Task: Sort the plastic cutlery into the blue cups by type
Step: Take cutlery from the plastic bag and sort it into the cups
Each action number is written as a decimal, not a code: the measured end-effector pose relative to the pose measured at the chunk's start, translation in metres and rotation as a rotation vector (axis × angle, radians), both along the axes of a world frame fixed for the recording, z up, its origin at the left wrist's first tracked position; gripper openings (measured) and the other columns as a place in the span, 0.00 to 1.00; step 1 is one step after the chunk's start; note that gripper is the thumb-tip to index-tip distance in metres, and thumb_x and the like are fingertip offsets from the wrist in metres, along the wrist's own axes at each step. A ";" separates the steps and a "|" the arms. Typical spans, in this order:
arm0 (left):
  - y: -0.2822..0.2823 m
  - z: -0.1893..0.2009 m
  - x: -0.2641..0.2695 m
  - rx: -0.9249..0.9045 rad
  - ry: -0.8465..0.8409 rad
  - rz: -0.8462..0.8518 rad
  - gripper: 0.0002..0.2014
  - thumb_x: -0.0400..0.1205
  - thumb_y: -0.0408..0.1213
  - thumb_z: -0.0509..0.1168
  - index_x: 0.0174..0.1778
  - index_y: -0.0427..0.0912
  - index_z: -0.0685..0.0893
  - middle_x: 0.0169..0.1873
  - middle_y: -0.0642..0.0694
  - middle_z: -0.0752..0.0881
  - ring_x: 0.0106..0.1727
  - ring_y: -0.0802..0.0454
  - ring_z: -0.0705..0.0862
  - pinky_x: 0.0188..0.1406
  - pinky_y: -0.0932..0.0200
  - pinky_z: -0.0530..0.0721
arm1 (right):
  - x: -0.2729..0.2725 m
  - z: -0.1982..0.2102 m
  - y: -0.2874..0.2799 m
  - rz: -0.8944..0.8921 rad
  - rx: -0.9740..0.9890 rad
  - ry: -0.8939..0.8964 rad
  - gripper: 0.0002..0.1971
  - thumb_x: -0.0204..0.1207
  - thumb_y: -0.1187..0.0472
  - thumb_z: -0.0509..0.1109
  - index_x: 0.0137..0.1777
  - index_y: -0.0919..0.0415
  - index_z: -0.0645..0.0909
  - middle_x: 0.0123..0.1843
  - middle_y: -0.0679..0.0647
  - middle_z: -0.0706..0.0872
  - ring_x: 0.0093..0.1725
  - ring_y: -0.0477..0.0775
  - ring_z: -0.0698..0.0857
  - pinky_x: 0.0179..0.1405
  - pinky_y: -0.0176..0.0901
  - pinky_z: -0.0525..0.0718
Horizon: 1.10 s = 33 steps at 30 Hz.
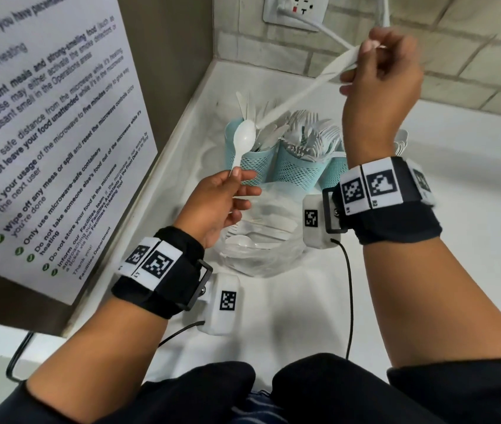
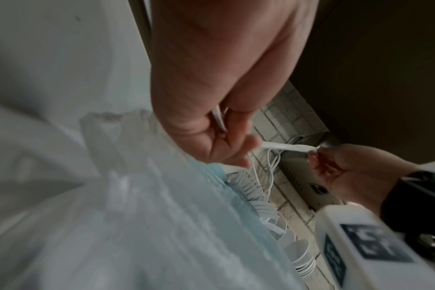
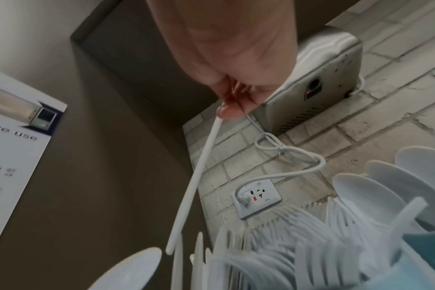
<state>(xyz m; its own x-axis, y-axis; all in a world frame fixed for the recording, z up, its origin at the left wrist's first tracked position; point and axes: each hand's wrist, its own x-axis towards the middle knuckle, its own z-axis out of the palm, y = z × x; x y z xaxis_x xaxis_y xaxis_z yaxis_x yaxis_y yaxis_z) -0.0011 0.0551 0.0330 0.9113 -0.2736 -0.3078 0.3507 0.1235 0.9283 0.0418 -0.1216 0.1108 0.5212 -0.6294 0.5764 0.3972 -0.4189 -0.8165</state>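
Observation:
My left hand [image 1: 239, 176] pinches the handle of a white plastic spoon [image 1: 244, 136], bowl up, in front of the left blue cup [image 1: 254, 166]. My right hand [image 1: 357, 61] is raised high and pinches one end of a white plastic knife [image 1: 301, 93]; its lower end hangs just above the knives standing in that left cup. The middle blue cup [image 1: 299, 174] holds forks [image 1: 313, 134]. My right wrist largely hides the third cup [image 1: 333, 171], which holds spoons [image 3: 385, 186]. In the right wrist view the knife [image 3: 199, 176] slants down from my fingertips [image 3: 230, 112].
A clear plastic bag [image 1: 261, 240] of loose cutlery lies in front of the cups on the white counter [image 1: 457, 209]. A printed notice [image 1: 44, 133] covers the panel on the left. A wall socket [image 1: 295, 10] with a white cable sits above, beside a grey wall unit [image 3: 315, 84].

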 end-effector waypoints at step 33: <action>-0.012 -0.005 0.004 0.284 -0.393 0.041 0.13 0.84 0.47 0.59 0.46 0.45 0.86 0.36 0.53 0.82 0.37 0.64 0.78 0.42 0.73 0.76 | -0.018 -0.021 -0.002 0.288 -0.071 0.420 0.13 0.79 0.57 0.68 0.32 0.54 0.80 0.20 0.45 0.77 0.17 0.41 0.76 0.20 0.35 0.72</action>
